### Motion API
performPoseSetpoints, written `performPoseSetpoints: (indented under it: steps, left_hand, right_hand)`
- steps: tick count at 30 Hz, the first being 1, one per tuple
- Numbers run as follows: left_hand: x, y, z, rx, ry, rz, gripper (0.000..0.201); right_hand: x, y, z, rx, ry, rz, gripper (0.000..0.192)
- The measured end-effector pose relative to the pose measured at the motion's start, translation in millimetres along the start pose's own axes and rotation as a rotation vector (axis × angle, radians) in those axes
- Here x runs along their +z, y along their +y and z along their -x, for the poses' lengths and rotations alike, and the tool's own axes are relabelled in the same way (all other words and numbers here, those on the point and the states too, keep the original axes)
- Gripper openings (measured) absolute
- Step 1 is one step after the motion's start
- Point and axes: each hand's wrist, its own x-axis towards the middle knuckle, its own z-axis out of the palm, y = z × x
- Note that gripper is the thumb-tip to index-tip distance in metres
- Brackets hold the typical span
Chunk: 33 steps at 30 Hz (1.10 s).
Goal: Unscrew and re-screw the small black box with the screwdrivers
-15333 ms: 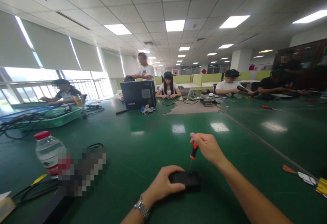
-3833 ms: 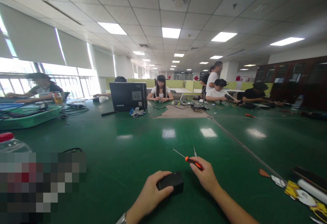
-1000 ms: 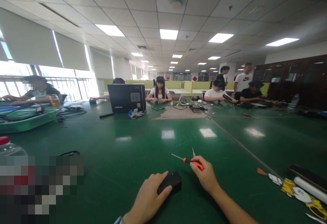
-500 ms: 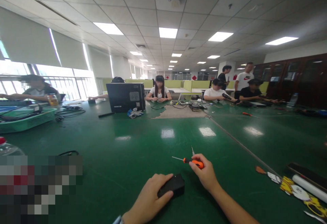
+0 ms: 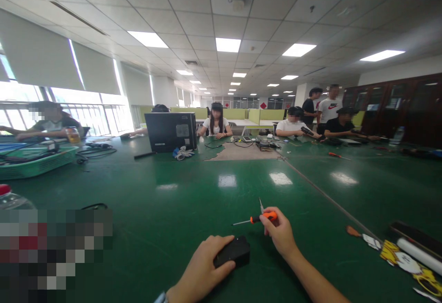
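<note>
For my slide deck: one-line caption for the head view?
Left hand steadies a small black box while right hand holds an orange screwdriver.

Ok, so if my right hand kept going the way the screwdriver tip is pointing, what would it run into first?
Probably nothing close. The right hand holds the orange screwdriver with its tip pointing left, over bare green table. The black box under the left hand sits nearer you, apparently off that line, though depth is uncertain.
</note>
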Motion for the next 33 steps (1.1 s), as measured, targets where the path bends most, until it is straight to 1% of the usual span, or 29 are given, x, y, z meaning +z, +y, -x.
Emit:
performPoseSetpoints:
  steps: [4,16,24,26,29,31,33]
  left_hand:
    - [0.6,-1.1,-0.7,0.000,-0.002,-0.007,0.047]
    - [-0.2,0.3,0.8,-0.002,-0.026,0.000,0.047]
    - [3.6,-6.5,-0.1,0.035,-0.013,0.000,0.046]
    - [2.8,-5.8,-0.3,0.030,-0.015,0.005,0.046]
    - [1.6,-4.4,-0.8,0.026,-0.012,0.014,0.046]
    - [1.2,-3.8,-1.0,0.035,-0.011,0.018,0.045]
    - [1.3,-3.6,-0.9,0.039,-0.011,0.021,0.046]
  right_hand:
    - [0.1,-0.1,0.3,0.002,-0.010,-0.009,0.032]
    - [-0.5,-0.8,-0.6,0.021,0.006,-0.056,0.034]
    - [1.1,-2.9,-4.8,0.053,0.075,-0.150,0.031]
    - [1.5,-4.4,-9.1,0.070,0.123,-0.218,0.031]
    - [2.6,-16.1,-19.6,0.123,0.192,-0.423,0.035]
    - [4.4,-31.5,-28.5,0.177,0.151,-0.595,0.036]
    - [8.2,-50.4,-37.3,0.211,0.085,-0.735,0.030]
